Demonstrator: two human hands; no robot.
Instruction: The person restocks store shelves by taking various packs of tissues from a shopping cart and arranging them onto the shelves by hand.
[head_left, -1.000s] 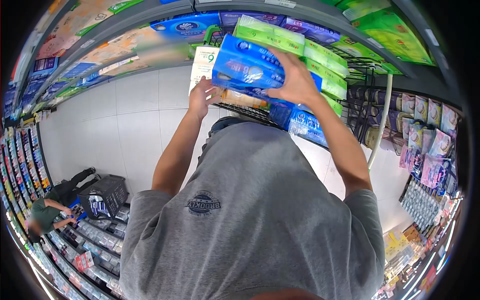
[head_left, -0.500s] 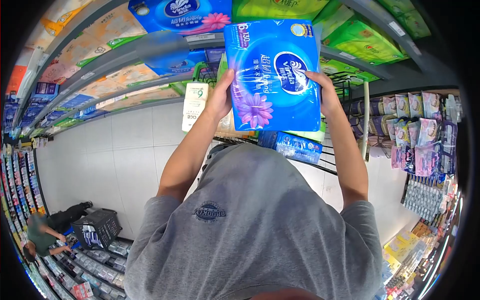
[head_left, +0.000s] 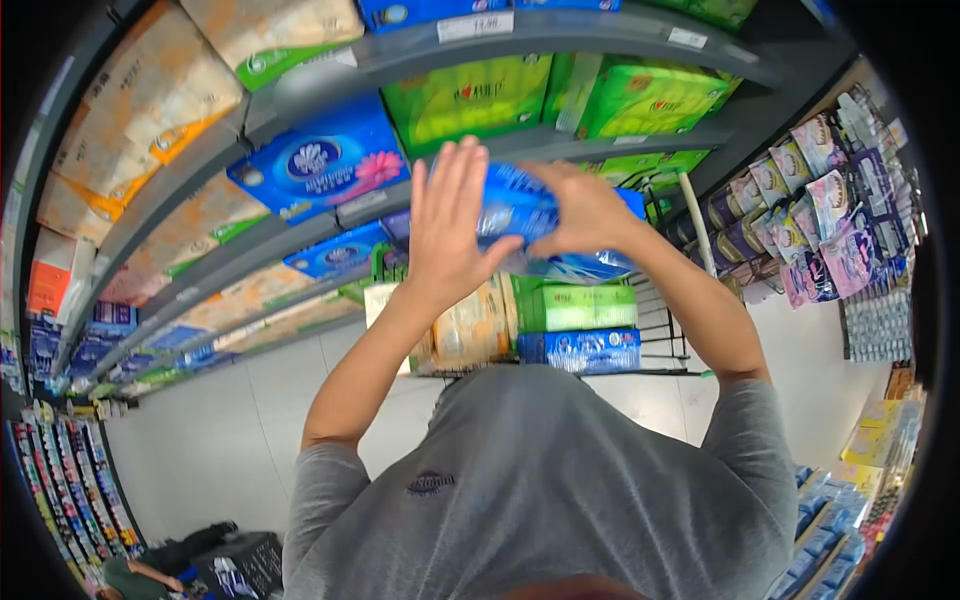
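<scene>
A: Where do we find the pack?
B: We see the blue pack (head_left: pixel 520 212) aloft between the hands, over the cart (head_left: pixel 672 373), in line with its far edge and in front of the shelf (head_left: pixel 400 52).
A: Which way does it point?
B: Its long axis seems to run crosswise, roughly along the cart's length, one end toward the left hand (head_left: pixel 447 235) and the other dipping a little past the right hand (head_left: pixel 592 215). It is too blurred for us to read its print or tell which face is uppermost.
A: And the grip?
B: We see the right hand clamped over the pack, fingers across the far side, thumb on the near side. The left hand is flat, fingers straight and aimed at the shelf, thumb out toward the pack's left end. We cannot tell whether that palm touches it.
A: What lies below?
B: Along the cart's near edge we have a tan pack (head_left: pixel 472 325) toward the left corner, then a green pack (head_left: pixel 585 307), with a blue-and-white pack (head_left: pixel 580 350) just beside it, nearer the shirt (head_left: pixel 570 470).
A: And behind?
B: We see a blue shelf pack (head_left: pixel 330 160) with a pink flower, left of the hands.
</scene>
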